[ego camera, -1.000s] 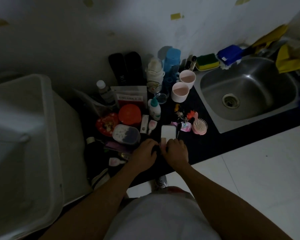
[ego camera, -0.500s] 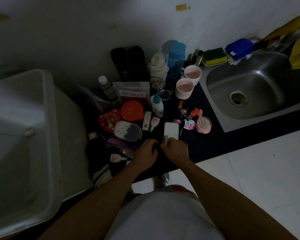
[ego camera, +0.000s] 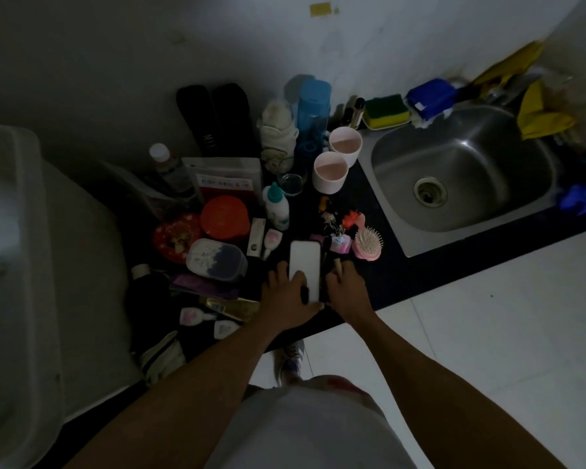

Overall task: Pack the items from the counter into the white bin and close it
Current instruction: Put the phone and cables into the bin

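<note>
A white phone (ego camera: 305,262) lies lengthwise on the dark counter (ego camera: 403,275) near its front edge. My left hand (ego camera: 285,296) grips its near end, thumb across the top. Just right of the phone, my right hand (ego camera: 347,289) is curled over a dark slim stick (ego camera: 326,262) with a pale tip; the dim light hides the grip. The white bin (ego camera: 31,265) stands open at the far left. Many items crowd the counter between them: an orange-lidded jar (ego camera: 224,216), a clear lidded box (ego camera: 215,257), a small white bottle (ego camera: 276,208), a pink hairbrush (ego camera: 369,243).
Two pink cups (ego camera: 330,172), a blue bottle (ego camera: 313,110) and two black cases (ego camera: 217,120) stand by the back wall. A steel sink (ego camera: 471,170) fills the right side, with a sponge (ego camera: 386,111) and yellow gloves (ego camera: 538,113) behind it. White floor tiles (ego camera: 487,316) lie below the counter edge.
My right hand has slid off the phone to the dark stick beside it. My left hand has moved onto the phone's near end. The view has shifted slightly.
</note>
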`<state>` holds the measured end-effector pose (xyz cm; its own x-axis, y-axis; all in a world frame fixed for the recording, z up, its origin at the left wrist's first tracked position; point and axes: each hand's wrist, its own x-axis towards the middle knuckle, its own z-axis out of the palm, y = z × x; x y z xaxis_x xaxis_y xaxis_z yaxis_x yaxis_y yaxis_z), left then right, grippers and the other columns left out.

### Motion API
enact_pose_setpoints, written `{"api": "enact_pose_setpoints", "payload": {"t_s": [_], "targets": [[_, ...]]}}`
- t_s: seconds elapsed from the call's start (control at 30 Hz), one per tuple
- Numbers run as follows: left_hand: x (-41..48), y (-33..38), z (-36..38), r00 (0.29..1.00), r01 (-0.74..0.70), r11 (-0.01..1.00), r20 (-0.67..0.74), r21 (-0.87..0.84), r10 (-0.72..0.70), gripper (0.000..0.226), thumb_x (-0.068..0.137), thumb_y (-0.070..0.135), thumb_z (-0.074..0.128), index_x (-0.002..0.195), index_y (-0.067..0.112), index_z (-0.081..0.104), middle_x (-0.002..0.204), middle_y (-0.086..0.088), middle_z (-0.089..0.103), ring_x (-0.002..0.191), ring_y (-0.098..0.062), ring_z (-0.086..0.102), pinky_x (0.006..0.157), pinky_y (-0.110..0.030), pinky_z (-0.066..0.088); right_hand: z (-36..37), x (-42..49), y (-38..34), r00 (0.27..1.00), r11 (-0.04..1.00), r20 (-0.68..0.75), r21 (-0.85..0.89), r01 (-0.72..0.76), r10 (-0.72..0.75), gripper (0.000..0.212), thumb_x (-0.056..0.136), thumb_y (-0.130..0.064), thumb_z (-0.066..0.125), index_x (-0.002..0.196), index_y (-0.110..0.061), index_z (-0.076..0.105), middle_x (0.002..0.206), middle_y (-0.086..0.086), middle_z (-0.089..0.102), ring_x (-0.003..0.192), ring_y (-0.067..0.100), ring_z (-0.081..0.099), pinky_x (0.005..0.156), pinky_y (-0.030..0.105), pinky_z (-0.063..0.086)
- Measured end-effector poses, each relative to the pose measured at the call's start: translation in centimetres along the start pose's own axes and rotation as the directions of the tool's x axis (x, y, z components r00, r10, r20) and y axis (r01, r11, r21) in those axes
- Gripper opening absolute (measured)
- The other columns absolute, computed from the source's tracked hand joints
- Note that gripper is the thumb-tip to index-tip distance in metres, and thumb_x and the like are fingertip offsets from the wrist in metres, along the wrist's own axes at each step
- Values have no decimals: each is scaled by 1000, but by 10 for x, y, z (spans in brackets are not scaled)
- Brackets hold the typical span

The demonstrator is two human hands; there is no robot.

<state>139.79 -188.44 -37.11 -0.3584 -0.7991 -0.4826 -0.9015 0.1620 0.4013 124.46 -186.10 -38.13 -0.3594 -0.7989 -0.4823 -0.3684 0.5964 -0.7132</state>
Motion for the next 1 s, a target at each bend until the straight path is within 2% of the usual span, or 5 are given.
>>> {"api": "enact_pose_setpoints", "payload": {"t_s": [0.13,0.43,0.6,0.87,1.0], "targets": [[10,9,14,996,84,992,-42,92,-81,79,69,78,55,120,20,42,149,-9,16,130,-37,25,103,-52,30,-4,10,-7,998,996,-54,84,-12,17,17,84,-31,54,85,-15,51,73,-2,58,60,10,53,55,29,42],[8,10,11,983,157,987,-101,26,-154,64,65,53,66,110,16,42,131,-14,31,117,-35,31,93,-46,33,-2,34,-26,999,999,-32,48,8,-7,22,86,-34,62,74,-19,52,65,-2,58,56,14,56,55,28,42],[2,-1,-13,987,88,987,-124,-134,-105,52,62,49,71,86,18,38,100,-4,39,101,-24,37,83,-38,38,2,40,-43,994,997,-84,-17,-74,73,30,89,-41,57,102,-15,52,85,7,66,76,27,66,70,40,56],[-11,-12,-41,983,82,964,-137,-253,-120,51,67,39,75,90,16,35,105,-2,33,77,-23,48,66,-32,44,-8,42,-58,995,995,13,6,-102,102,48,85,-50,55,115,-13,56,104,8,66,91,28,66,81,45,56],[-11,-11,-46,984,95,947,-113,-306,-135,48,70,39,74,89,15,37,102,-2,33,77,-23,48,70,-35,46,-18,37,-61,999,994,38,-108,21,-17,29,84,-52,45,80,-31,65,84,-7,64,82,14,58,75,29,48]]}}
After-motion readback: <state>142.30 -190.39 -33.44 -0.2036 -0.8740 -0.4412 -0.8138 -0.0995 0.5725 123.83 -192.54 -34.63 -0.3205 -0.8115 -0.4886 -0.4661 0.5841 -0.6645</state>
